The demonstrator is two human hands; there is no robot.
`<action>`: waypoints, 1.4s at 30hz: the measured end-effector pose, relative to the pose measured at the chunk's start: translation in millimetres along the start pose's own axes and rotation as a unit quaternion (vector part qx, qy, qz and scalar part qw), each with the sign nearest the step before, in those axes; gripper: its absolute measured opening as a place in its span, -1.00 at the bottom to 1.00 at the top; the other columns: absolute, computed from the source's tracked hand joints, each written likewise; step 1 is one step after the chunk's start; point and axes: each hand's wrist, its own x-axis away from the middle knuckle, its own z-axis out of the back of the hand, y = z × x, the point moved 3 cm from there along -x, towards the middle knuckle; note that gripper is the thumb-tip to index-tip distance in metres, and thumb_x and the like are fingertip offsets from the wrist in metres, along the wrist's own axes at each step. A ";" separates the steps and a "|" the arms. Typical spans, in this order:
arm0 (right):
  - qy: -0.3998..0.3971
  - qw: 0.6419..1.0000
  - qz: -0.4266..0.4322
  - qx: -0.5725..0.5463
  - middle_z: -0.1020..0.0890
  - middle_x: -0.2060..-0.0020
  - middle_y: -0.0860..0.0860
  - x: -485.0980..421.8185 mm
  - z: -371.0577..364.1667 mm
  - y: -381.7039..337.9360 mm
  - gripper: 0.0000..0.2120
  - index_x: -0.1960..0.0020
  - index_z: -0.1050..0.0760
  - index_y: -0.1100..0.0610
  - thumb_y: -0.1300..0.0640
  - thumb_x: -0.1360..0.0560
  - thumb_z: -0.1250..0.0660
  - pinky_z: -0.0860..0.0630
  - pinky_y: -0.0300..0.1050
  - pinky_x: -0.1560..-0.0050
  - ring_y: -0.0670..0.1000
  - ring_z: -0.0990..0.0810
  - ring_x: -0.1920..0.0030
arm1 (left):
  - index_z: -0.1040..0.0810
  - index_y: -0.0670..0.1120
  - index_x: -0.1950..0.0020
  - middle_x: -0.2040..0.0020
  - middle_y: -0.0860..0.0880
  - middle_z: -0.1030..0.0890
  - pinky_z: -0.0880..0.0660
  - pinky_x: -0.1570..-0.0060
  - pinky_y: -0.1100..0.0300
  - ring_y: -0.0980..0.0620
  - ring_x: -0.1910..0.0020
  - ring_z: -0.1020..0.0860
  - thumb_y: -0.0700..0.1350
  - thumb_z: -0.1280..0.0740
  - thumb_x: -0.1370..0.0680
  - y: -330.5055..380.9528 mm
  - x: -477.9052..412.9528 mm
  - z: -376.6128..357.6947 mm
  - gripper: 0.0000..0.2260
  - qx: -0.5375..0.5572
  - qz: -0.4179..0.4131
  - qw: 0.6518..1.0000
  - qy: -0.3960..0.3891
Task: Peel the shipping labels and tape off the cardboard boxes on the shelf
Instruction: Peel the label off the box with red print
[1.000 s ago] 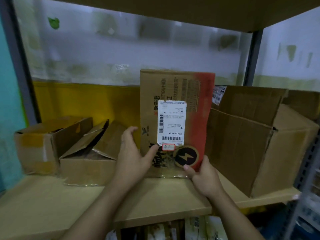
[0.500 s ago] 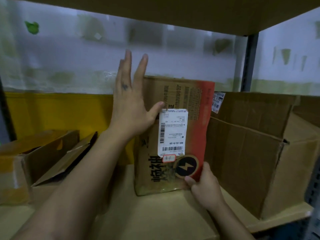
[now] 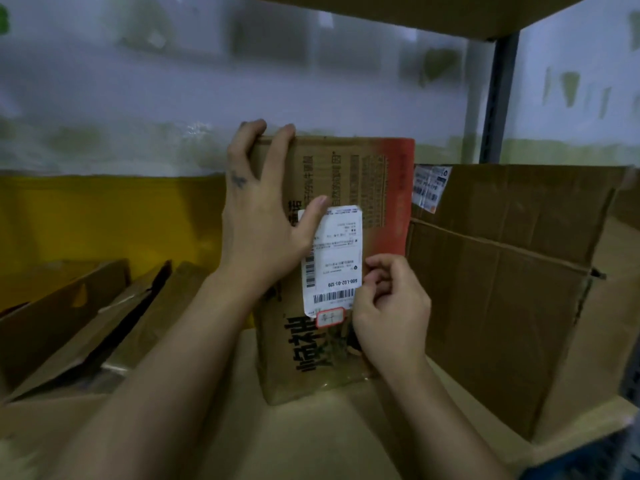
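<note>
Head view: left hand [image 3: 259, 233] has risen to grip the top edge of the upright box [image 3: 346, 174], standing mid-shelf [image 3: 311, 441]; right hand [image 3: 391, 306] has moved up, pinching the right edge of the label [image 3: 334, 258]; label still stuck; peeling seems imminent.

Yellow panel [image 3: 104, 216] below a pale, green-blotched wall [image 3: 173, 98]; dark upright post [image 3: 497, 98] at right.
</note>
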 end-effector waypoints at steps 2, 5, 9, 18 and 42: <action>-0.008 1.000 -0.011 -0.023 -0.56 0.21 -0.08 1.6 0.4 -3.7 -0.81 0.02 -0.49 0.03 0.29 -0.46 -0.30 -0.41 -0.43 0.28 -0.11 -0.54 0.23 | -0.30 -0.10 -0.49 -0.47 -0.19 -0.18 -0.33 -0.34 0.17 -0.10 -0.47 -0.22 0.09 -0.43 -0.47 -0.8 4.0 0.1 -0.34 0.000 0.001 1.000 0.008; 0.014 0.993 -0.070 -0.092 -0.54 0.08 -0.04 16.3 4.7 3.5 -0.74 0.05 -0.50 0.02 0.37 -0.44 -0.31 -0.45 -0.45 0.23 -0.14 -0.56 0.14 | -0.29 -0.12 -0.51 -0.50 -0.21 -0.18 -0.26 -0.36 0.24 -0.10 -0.49 -0.21 0.07 -0.41 -0.50 -3.5 7.5 1.8 -0.35 -0.003 0.005 1.000 0.013; 0.032 0.974 -0.155 -0.165 -0.59 0.20 0.00 40.8 -6.4 16.8 -0.78 0.10 -0.53 0.02 0.34 -0.44 -0.40 -0.52 -0.27 0.26 -0.14 -0.57 0.28 | -0.29 -0.09 -0.52 -0.53 -0.18 -0.16 -0.19 -0.31 0.35 -0.11 -0.51 -0.20 0.07 -0.39 -0.51 -3.3 13.2 5.9 -0.36 -0.014 0.001 1.000 0.013; 0.042 0.962 -0.217 -0.157 -0.57 0.40 -0.08 45.3 -12.2 26.7 -0.83 0.18 -0.51 0.02 0.07 -0.42 -0.51 -0.51 -0.15 0.30 -0.13 -0.47 0.41 | -0.37 -0.11 -0.41 -0.43 -0.16 -0.31 -0.27 -0.13 0.24 -0.20 -0.32 -0.32 0.14 -0.33 -0.49 17.4 7.7 12.0 -0.43 -0.065 0.028 0.997 0.020; 0.028 0.969 -0.198 -0.148 -0.59 0.30 -0.13 41.9 -10.6 20.7 -0.85 0.07 -0.47 -0.11 0.07 -0.49 -0.43 -0.57 -0.17 0.18 -0.16 -0.56 0.29 | -0.37 -0.20 -0.26 -0.29 -0.21 -0.38 -0.39 0.02 -0.03 -0.16 -0.25 -0.40 0.17 -0.21 -0.52 39.9 -12.3 3.0 -0.50 -0.171 0.065 0.983 0.019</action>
